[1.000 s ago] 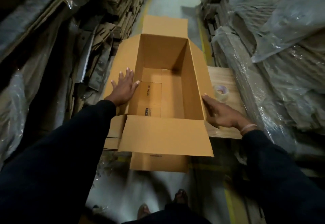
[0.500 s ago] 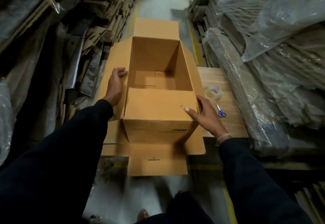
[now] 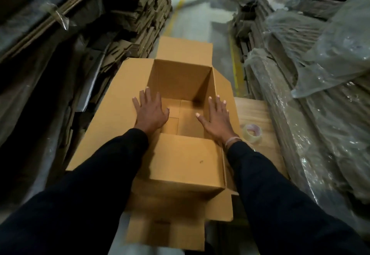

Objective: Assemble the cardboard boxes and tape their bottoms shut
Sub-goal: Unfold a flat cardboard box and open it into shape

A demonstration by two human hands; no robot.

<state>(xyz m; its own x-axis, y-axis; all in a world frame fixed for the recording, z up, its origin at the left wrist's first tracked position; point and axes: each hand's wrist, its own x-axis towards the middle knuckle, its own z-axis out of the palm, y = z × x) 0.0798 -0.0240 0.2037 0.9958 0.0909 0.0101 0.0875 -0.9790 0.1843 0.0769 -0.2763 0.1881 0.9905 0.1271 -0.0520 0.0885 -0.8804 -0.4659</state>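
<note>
Your dark long sleeves [image 3: 84, 198] fill the lower corners and cover much of what lies under them, including the near left part of the box and the near end of the wooden top. The stacks of flattened brown cardboard [image 3: 140, 8] on your left sit in deep shadow and blur, so single sheets are hard to tell apart. On your right, clear plastic sheeting [image 3: 330, 58] drapes over more stacked board and hides its edges.

Between the two stacks a grey concrete aisle [image 3: 202, 22] with a yellow painted line runs away from you; that strip is the only open room, and the box fills its near end.

The open tan corrugated cardboard box [image 3: 180, 162] stands in front of you, its right side against the pale wooden tabletop [image 3: 258, 114]. Its far flap stands up, the left flap slopes outward, and the near flap is folded in over the opening. Further flaps hang below the near edge, cut off in part by your arms. Inside, the floor seems to be made of folded flaps meeting at a seam, though the light there is poor.

Your left hand [image 3: 150, 112] lies flat with fingers spread on the left flap at the rim. Your right hand [image 3: 217, 117] is likewise spread, pressed on the right wall's top edge.

A roll of clear packing tape [image 3: 252, 133] sits on the tabletop just beside your right wrist.
</note>
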